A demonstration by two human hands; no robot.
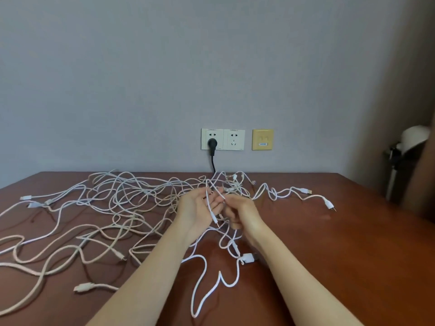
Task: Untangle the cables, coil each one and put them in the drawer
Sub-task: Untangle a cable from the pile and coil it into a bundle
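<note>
A tangle of several white cables (122, 203) sprawls over the brown wooden table (329, 250), mostly left and centre. Both my hands are raised just above the middle of it. My left hand (197, 209), palm up with fingers loosely curled, holds a thin white cable (208, 203) whose plug end hangs down between the hands. My right hand (242, 211) pinches the same cable strands next to it. From the hands a white cable loop (202, 288) trails toward me, and a white plug block (247, 258) lies under my right wrist. No drawer is in view.
Two wall sockets (223, 139) sit behind the table, with a black plug (212, 143) in the left one, and a yellow wall plate (262, 139) beside them. A cable end with a plug (328, 204) reaches right. At the far right stands a dark object with a white top (409, 147).
</note>
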